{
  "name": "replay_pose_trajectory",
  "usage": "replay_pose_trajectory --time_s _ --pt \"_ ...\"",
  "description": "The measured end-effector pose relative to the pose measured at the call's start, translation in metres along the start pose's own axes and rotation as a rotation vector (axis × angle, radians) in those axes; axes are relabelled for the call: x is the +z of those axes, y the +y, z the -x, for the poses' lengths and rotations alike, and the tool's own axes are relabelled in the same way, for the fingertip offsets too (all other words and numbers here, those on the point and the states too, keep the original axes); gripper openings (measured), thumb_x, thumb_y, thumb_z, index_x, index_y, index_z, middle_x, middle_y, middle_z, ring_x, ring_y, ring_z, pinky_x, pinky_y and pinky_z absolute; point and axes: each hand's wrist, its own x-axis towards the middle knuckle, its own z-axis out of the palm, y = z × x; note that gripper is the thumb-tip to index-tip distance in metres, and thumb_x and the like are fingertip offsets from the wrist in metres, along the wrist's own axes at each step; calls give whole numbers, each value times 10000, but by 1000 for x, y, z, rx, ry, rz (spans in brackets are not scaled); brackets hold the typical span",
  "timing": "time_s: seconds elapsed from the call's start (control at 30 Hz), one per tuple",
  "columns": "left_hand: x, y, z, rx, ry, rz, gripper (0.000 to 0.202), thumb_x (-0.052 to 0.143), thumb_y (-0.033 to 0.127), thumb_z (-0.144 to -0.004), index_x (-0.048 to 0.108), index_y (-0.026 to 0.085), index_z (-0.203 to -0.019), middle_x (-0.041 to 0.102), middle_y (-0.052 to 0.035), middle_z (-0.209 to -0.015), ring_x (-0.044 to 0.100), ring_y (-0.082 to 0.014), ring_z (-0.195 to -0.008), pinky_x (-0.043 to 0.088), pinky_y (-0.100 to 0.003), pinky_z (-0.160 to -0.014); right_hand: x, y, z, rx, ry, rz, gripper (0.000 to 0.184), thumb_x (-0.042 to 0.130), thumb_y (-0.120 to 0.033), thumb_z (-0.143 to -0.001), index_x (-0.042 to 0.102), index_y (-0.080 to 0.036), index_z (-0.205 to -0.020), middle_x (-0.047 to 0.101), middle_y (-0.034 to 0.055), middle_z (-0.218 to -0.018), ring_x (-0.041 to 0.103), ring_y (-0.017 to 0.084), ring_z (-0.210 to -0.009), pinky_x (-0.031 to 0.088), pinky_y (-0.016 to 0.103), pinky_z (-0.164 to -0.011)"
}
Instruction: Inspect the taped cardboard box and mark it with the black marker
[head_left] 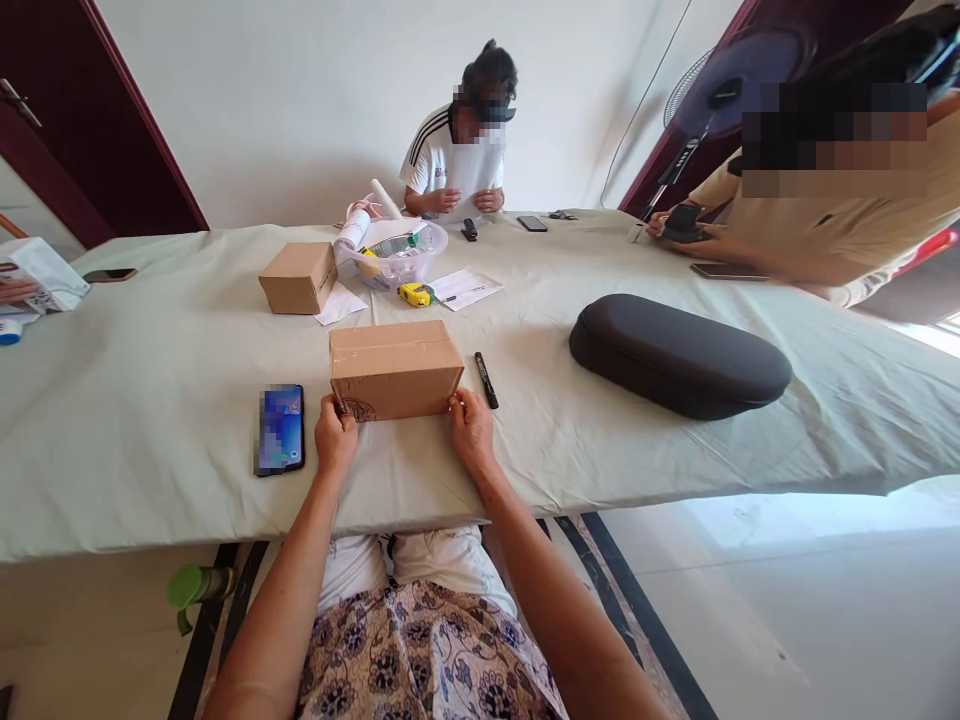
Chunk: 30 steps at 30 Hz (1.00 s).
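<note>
Head view. I observe both forearms point(304, 540) reaching over the edge of the cloth-covered table point(547, 450), angled in towards a cardboard box point(396, 370). Left hand point(335, 435): fingers curled, gripping its 7 o'clock corner. Right hand point(472, 428): partly closed on its 5 o'clock corner. Whether the box is lifted, I cannot tell. Taken from the box: black marker point(486, 380) at 3 o'clock, pale lettering illegible; phone point(291, 425) at 8; smaller carton point(298, 280) between 10 and 11. Round print point(358, 411) on the box's front, unreadable. Between 12 and 1, a white shirt point(427, 168) shows lettering, apparently starting "Bu".
</note>
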Motion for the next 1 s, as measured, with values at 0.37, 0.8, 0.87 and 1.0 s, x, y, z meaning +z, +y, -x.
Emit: replay_pose_trajectory --time_s 0.37,0.8,0.87,1.0 --pt "-6 3 3 99 -69 66 220 522 217 -833 624 230 -1027 762 -69 -985 708 -239 -916 521 -341 -826 -5 -3 6 68 94 -27 273 455 -428 -872 630 -221 -905 709 61 -887 604 222 -811 482 360 -787" --pt "-5 2 4 71 -40 18 174 517 205 -837 616 215 -980 749 -94 -955 709 -260 -908 513 -354 -808 2 -6 8 50 64 60 164 431 -215 -765 565 -247 -855 668 52 -866 574 229 -834 451 374 -811" --pt "-5 1 4 78 -33 18 172 516 210 -834 621 215 -971 749 -91 -952 707 -256 -902 515 -351 -804 2 -7 9 51 55 58 183 435 -212 -761 572 -245 -878 675 54 -871 581 233 -836 449 372 -805" --pt "-4 0 3 103 -25 33 217 506 200 -819 644 214 -986 756 -81 -965 706 -240 -913 525 -343 -830 -1 -5 9 66 49 25 196 448 -242 -775 588 -246 -912 693 42 -871 590 222 -794 462 360 -779"
